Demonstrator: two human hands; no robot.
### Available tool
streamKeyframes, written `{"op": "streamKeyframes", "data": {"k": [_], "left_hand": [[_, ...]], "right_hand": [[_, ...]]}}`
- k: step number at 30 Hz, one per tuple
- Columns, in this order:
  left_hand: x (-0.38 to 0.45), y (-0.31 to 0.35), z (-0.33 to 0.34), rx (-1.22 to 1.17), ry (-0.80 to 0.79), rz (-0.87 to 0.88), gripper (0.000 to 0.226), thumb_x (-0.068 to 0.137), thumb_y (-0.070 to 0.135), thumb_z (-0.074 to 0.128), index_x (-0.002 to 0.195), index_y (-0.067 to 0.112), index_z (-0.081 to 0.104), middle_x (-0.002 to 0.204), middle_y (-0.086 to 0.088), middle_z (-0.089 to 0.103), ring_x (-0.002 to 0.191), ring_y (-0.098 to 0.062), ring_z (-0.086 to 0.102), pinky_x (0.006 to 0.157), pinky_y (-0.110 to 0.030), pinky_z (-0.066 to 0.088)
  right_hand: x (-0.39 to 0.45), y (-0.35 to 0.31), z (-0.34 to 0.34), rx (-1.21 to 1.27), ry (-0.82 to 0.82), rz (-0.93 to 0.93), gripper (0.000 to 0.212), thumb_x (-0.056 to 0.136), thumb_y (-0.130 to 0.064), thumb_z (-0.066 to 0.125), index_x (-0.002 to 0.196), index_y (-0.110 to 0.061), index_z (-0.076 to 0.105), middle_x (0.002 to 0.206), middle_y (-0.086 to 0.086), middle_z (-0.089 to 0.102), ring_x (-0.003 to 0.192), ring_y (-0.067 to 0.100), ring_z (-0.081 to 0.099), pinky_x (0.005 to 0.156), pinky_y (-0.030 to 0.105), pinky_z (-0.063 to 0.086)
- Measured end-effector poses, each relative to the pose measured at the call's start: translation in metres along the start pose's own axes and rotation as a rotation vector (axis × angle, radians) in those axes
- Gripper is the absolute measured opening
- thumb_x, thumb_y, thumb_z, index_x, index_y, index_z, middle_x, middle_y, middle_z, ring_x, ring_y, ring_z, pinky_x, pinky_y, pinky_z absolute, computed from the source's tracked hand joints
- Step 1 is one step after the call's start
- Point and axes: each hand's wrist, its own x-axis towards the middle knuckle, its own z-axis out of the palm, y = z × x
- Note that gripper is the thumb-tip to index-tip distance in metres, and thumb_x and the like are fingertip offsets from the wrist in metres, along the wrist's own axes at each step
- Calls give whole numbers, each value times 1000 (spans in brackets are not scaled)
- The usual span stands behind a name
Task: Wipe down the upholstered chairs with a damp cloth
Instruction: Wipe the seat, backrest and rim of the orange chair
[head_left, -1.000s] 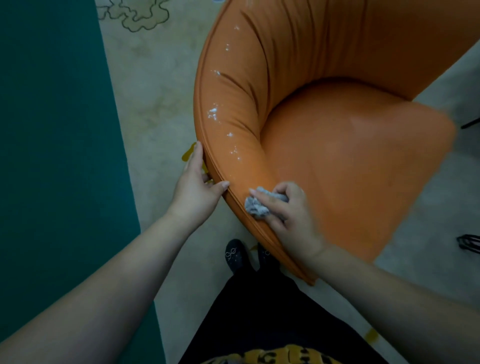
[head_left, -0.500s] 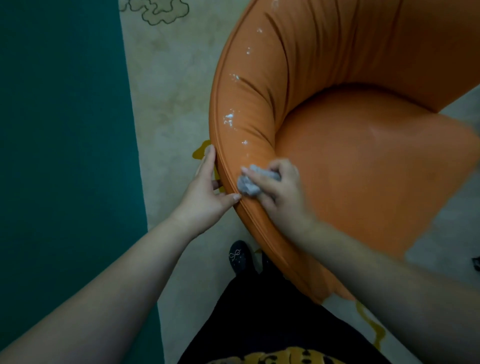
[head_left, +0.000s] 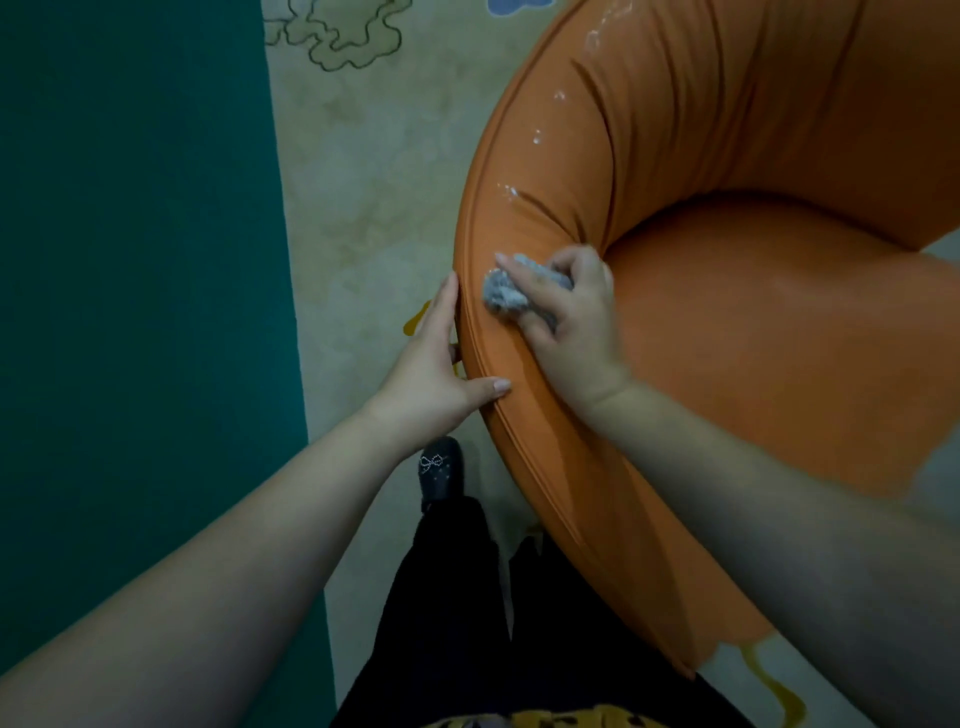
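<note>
An orange upholstered tub chair (head_left: 769, 338) fills the right of the view, its curved rim running from top centre down to bottom right. White wet specks (head_left: 511, 191) dot the rim higher up. My right hand (head_left: 569, 317) grips a crumpled grey cloth (head_left: 503, 295) and presses it on the inner side of the rim. My left hand (head_left: 434, 374) holds the outer edge of the rim just left of the cloth, thumb over the top, fingers down the outside.
A beige patterned carpet (head_left: 374, 171) lies under the chair, and a dark teal area (head_left: 135, 270) covers the left. My black shoe (head_left: 440, 470) and dark trousers stand close against the chair's near side.
My right hand has slid the cloth up along the rim, past two of the white specks. My left hand keeps its hold on the outer edge.
</note>
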Motion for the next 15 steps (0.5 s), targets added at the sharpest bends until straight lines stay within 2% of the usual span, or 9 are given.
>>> {"op": "streamKeyframes", "data": {"k": [3,8,12,15], "left_hand": [[15,5,-12,-9,-48,15,122,67,20,83,153,31,-2,157,6,22,128,-14,48,99,-40,49],[28,9,-26,28,-135,34,124,69,13,84,152,32,-6,158,7,19,129,-11,45,101,-37,48],[36,9,-32,20,-190,43,126,67,13,85,152,33,-6,157,9,19,127,-14,49,94,-41,53],[43,13,-37,73,-221,67,134,57,29,88,151,37,-5,156,10,20,128,-16,49,95,-42,52]], "right_hand": [[5,-2,1,18,10,12,49,80,-9,61,126,-25,62,103,16,48,95,32,46,88,21,30],[-53,-8,-10,-9,-3,1,45,84,-21,56,128,-30,57,102,13,49,94,28,46,87,30,35],[13,-7,9,-92,54,-6,43,81,-22,57,124,-28,64,101,17,52,91,34,47,78,44,45],[54,-4,14,-85,116,84,42,81,-24,60,122,-30,65,100,13,51,92,33,48,85,42,44]]}}
